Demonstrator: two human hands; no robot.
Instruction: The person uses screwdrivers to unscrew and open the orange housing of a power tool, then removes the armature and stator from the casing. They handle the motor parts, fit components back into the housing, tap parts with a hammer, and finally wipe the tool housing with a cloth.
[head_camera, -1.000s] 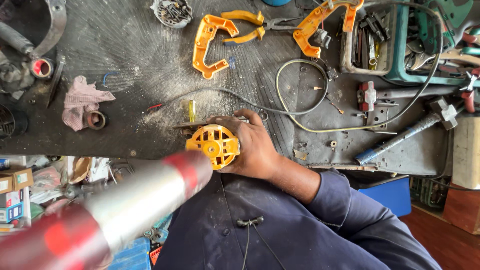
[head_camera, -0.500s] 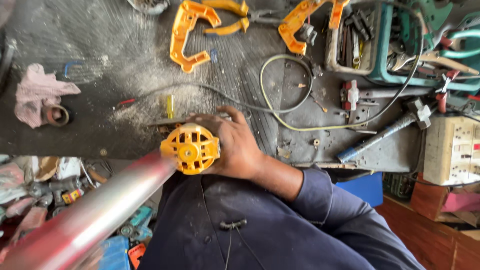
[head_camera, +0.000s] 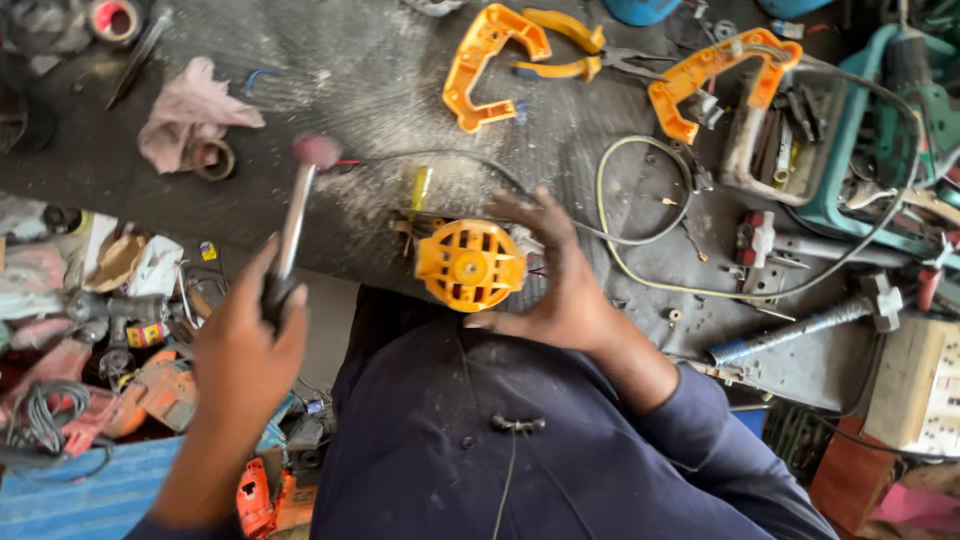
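Note:
My right hand (head_camera: 575, 295) cups the side of a round orange slotted housing (head_camera: 470, 265) at the bench's near edge, thumb under it and fingers spread over it. My left hand (head_camera: 240, 345) grips the dark handle of a shiny metal tool (head_camera: 293, 215) held up over the bench, its reddish, blurred end (head_camera: 318, 150) to the left of the housing and apart from it. A small yellow-handled tool (head_camera: 420, 190) lies just behind the housing. My dark blue shirt fills the bottom of the view.
Two orange handle shells (head_camera: 490, 60) (head_camera: 715, 80), yellow-handled pliers (head_camera: 570, 45), a grey cable loop (head_camera: 640, 200), a teal power tool (head_camera: 880, 110) and a metal pipe (head_camera: 800, 330) lie on the dusty bench. A pink rag (head_camera: 190, 115) and tape ring (head_camera: 212, 160) sit left.
The metal tool, a big blur close to the camera before, has swung up and away over the bench. My right hand's fingers have spread wider around the orange housing.

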